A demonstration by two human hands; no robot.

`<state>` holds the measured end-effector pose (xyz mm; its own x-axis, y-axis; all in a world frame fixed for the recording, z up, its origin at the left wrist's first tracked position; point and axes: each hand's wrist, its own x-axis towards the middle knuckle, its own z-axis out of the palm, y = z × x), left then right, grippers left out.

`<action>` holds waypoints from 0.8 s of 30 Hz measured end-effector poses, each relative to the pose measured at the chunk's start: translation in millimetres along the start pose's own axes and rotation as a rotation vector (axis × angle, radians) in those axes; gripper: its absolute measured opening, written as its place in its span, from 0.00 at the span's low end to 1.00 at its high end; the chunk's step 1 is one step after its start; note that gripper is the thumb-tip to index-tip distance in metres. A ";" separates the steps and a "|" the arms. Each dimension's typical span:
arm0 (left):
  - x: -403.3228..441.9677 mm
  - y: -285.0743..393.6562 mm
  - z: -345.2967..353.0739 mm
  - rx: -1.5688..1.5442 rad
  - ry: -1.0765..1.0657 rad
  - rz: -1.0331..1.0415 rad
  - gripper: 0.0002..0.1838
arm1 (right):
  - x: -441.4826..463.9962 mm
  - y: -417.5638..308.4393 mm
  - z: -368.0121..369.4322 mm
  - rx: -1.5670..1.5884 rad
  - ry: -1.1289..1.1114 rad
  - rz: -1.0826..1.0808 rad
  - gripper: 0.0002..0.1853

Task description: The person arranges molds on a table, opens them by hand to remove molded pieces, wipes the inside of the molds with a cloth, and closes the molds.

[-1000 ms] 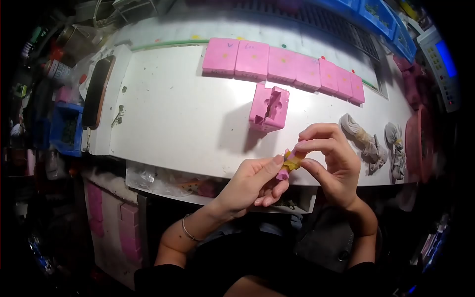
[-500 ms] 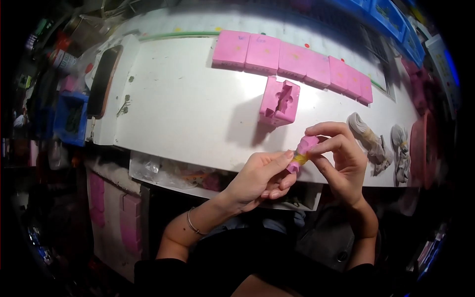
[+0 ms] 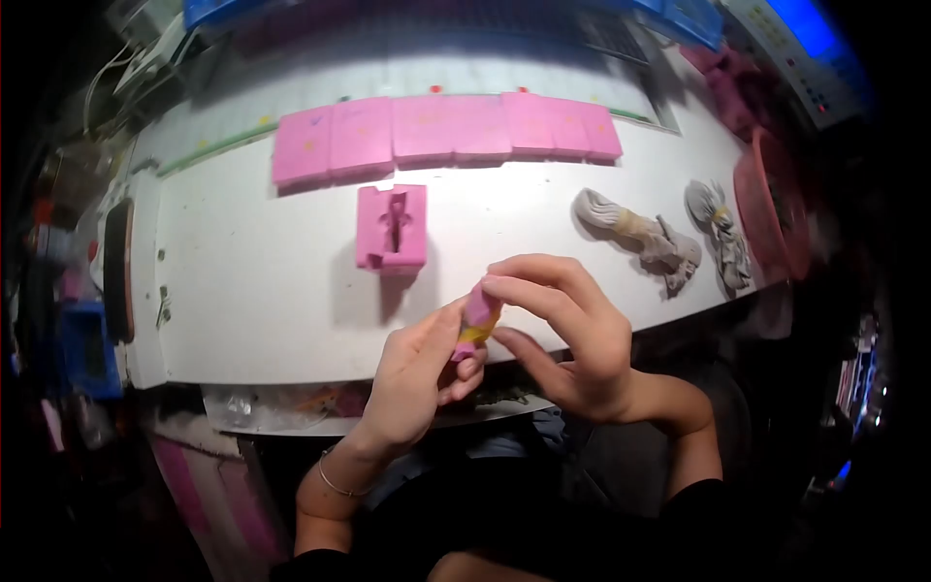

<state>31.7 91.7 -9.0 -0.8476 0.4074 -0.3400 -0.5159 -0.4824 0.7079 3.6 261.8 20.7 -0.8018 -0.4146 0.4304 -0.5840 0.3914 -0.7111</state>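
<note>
My left hand [image 3: 415, 367] pinches a small pink and yellow piece [image 3: 479, 308] between thumb and fingers, above the table's front edge. On the piece's upper end rest the fingertips of my right hand [image 3: 572, 335], with its thumb close to the yellow band; the exact contact there is hard to see. The piece stands at a slant, and its exact kind does not show. Beyond my hands, a pink block mould [image 3: 412, 233] with a dark carved cavity stands upright on the white table [image 3: 262, 310].
A row of several pink blocks [image 3: 422, 129] lies along the back. To the right are two bundles of pale gloves or cloth, one nearer [image 3: 635, 233] and one farther [image 3: 720, 233], beside a pink basin [image 3: 761, 209]. A blue bin [image 3: 89, 344] is at left.
My view has swung to the right, so the table's contents appear farther left. The piece stays between my hands and is turned slightly; my right thumb looks more extended.
</note>
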 end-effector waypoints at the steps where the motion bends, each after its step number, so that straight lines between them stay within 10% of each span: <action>1: 0.0 2.6 5.7 0.015 0.033 0.015 0.22 | -2.2 -0.6 0.1 0.023 0.027 0.029 0.24; 4: 4.9 3.4 11.2 0.355 -0.060 0.038 0.21 | -5.5 1.2 -3.0 0.031 0.050 0.014 0.24; 16: 24.6 -7.1 30.6 0.136 0.027 0.046 0.24 | -16.0 22.2 -1.6 -0.441 -0.038 -0.224 0.34; 24: 27.4 -21.5 8.3 0.406 -0.001 0.201 0.22 | -14.6 87.4 -44.5 -0.698 0.209 0.093 0.26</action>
<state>20.6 119.7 -28.4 -0.9258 0.3374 -0.1705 -0.2503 -0.2091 0.9453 -41.3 338.5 -23.0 -0.8186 -0.2165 0.5320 -0.4014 0.8781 -0.2603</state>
